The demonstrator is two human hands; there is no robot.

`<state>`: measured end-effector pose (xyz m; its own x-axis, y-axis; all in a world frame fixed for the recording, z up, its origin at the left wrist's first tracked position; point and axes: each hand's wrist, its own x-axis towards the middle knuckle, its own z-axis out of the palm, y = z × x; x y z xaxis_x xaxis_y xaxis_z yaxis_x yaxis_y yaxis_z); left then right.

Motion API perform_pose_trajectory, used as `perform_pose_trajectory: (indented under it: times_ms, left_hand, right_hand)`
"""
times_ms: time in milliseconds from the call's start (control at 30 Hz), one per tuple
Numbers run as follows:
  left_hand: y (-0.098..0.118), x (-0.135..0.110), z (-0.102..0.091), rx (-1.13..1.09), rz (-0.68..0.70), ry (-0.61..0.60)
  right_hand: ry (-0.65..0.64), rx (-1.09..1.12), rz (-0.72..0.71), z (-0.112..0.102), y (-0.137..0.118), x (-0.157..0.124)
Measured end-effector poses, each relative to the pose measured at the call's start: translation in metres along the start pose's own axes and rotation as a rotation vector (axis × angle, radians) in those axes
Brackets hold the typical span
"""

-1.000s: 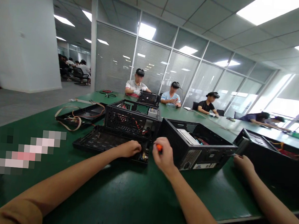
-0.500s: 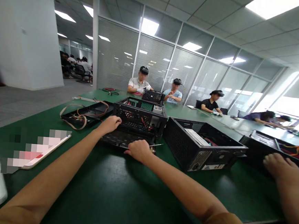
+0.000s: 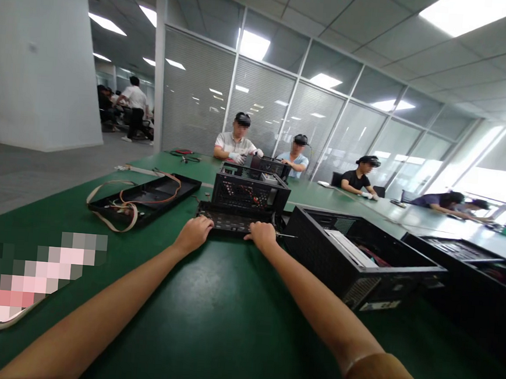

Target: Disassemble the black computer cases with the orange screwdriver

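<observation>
The black panel (image 3: 235, 219) lies on the green surface (image 3: 198, 325) at the middle of the frame, its long near edge facing me. My left hand (image 3: 194, 233) is closed over its left end, fingers curled onto the near corner. My right hand (image 3: 261, 236) is at the right part of the same edge, fingers bent against it and closed around a thin metal rod (image 3: 288, 235) that sticks out to the right; its other end is hidden in my grip.

Right behind the panel stands a black computer case (image 3: 252, 196) with a perforated face; I can't tell if the two touch. To the right of centre sits a larger open case (image 3: 319, 244), with a pale drive (image 3: 348, 248) inside. Left of centre, a shallow black tray (image 3: 176, 194) holds wires, and a flat ribbon cable (image 3: 134, 220) loops over its edge. At upper centre, a person in white gloves (image 3: 237, 158) works across the surface.
</observation>
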<state>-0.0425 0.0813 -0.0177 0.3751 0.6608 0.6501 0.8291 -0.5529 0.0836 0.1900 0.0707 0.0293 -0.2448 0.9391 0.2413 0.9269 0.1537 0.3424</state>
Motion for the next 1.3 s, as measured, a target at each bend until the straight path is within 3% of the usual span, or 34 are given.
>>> perform_pose_trajectory:
  times_ms: [267,600,800,1000,1133,1300]
  left_hand:
    - [0.007,0.015,0.014,0.087,0.126,-0.014]
    - [0.007,0.014,0.011,0.103,0.226,-0.073]
    - [0.011,0.033,0.029,0.128,0.365,-0.068]
    - [0.012,0.049,0.041,0.165,0.388,-0.064]
    - [0.018,0.048,0.039,0.125,0.445,-0.072]
    - [0.034,0.052,0.038,0.088,0.632,-0.081]
  right_hand:
    - [-0.021,0.028,0.016,0.021,0.010,-0.001]
    - [-0.051,0.033,-0.007,0.016,0.009,-0.013]
    - [0.008,0.011,0.023,0.021,0.012,-0.005]
    - [-0.090,0.017,0.053,0.018,0.013,0.004]
    - [-0.155,0.021,0.029,-0.010,0.020,0.044]
    - [-0.043,-0.023,0.014,-0.068,0.043,0.156]
